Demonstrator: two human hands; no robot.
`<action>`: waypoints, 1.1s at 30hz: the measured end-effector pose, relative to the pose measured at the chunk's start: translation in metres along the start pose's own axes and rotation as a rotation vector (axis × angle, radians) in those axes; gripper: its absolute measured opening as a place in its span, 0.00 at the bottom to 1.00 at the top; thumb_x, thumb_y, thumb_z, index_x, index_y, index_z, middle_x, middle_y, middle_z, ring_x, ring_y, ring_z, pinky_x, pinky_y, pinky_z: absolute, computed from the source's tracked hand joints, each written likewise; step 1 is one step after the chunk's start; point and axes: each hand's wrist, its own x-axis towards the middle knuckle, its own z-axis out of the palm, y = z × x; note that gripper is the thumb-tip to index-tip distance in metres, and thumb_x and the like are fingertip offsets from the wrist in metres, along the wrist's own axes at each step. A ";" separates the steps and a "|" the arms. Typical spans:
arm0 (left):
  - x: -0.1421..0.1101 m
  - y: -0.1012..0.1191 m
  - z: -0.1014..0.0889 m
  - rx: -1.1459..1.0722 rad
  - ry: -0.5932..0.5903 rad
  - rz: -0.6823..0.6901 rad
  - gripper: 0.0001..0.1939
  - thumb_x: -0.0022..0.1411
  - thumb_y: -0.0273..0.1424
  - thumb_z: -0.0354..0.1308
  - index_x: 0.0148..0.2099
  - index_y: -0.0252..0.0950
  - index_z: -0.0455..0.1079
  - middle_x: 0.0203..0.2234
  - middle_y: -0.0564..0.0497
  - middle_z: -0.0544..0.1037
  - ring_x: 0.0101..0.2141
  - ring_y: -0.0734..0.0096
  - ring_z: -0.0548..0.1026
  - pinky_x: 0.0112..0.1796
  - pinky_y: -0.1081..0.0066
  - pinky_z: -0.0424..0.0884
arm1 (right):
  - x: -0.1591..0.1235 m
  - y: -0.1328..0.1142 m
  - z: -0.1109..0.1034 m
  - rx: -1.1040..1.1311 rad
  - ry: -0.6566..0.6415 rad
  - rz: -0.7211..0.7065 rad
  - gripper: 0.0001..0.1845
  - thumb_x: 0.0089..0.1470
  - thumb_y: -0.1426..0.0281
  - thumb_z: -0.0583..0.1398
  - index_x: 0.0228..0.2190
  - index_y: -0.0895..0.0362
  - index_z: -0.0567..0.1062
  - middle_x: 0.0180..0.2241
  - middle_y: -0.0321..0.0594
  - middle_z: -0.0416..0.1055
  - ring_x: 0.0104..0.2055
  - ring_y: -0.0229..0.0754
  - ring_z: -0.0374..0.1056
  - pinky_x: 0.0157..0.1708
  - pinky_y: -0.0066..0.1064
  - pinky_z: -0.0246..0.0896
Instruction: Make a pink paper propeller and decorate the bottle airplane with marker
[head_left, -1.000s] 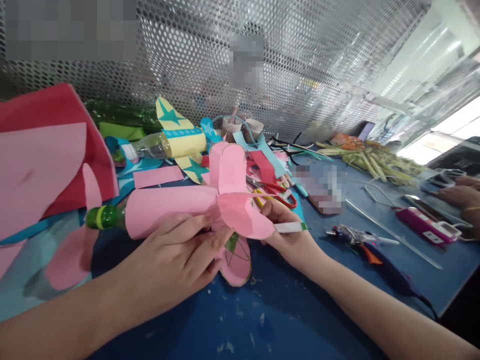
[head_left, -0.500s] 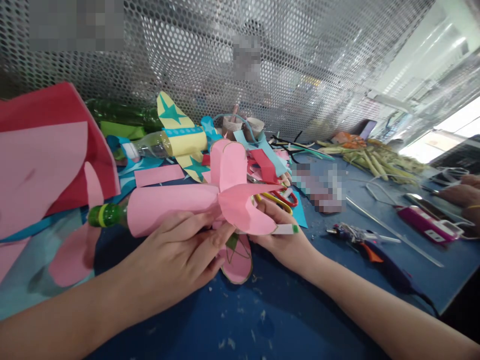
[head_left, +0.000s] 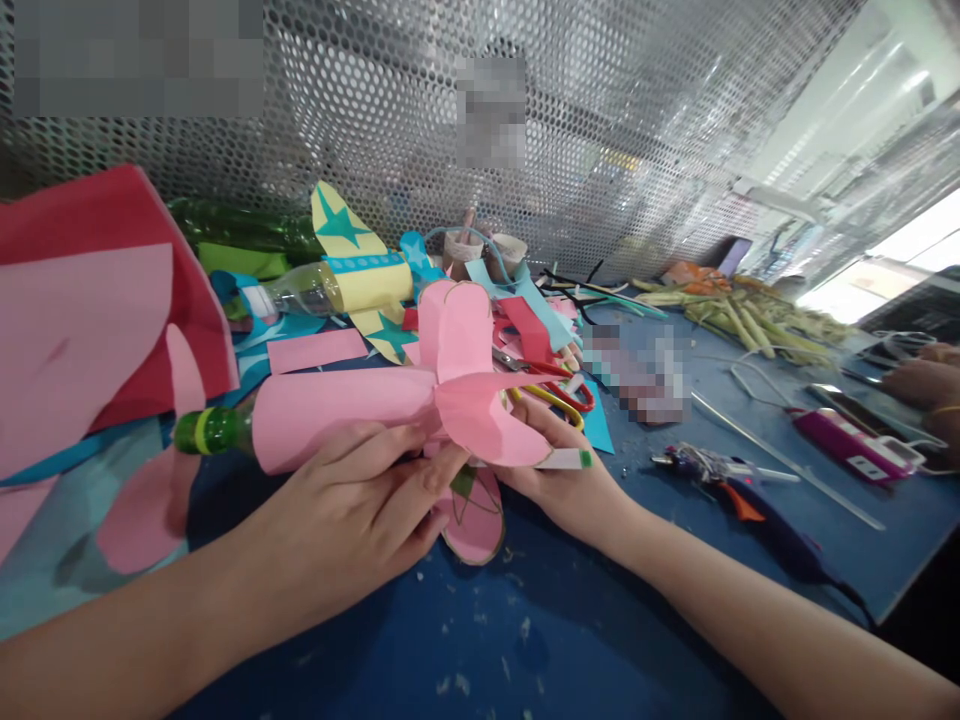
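A green bottle (head_left: 214, 431) wrapped in pink paper lies on its side in front of me, with pink paper fins (head_left: 487, 415) at its right end. My left hand (head_left: 367, 490) is closed around the underside of this wrapped bottle near the fins. Behind the lower fin, my right hand (head_left: 566, 455) holds a white marker (head_left: 566, 459) with a green end, its other end passing behind the paper. Some right fingertips are hidden by that fin. Below my left fingers hangs a rounded pink piece (head_left: 474, 520) with drawn lines and a green patch.
Red-handled scissors (head_left: 574, 388), yellow handles (head_left: 559, 402) and paper scraps lie behind the fins. A yellow paper plane (head_left: 371, 285) stands farther back. To the right are a glue gun (head_left: 757, 515), a purple device (head_left: 855, 445), dried husks (head_left: 750, 320) and another person's hand (head_left: 922, 385).
My right hand has shifted left with the marker, which now shows less beyond the fin. Yellow handles show more clearly behind it. My left hand keeps its hold.
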 end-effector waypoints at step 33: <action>-0.005 0.003 0.006 -0.080 0.006 -0.110 0.17 0.65 0.24 0.43 0.50 0.35 0.69 0.37 0.46 0.78 0.45 0.55 0.74 0.46 0.56 0.69 | 0.000 0.002 -0.002 -0.038 0.003 -0.053 0.12 0.50 0.71 0.62 0.25 0.52 0.62 0.23 0.31 0.64 0.25 0.38 0.59 0.25 0.30 0.58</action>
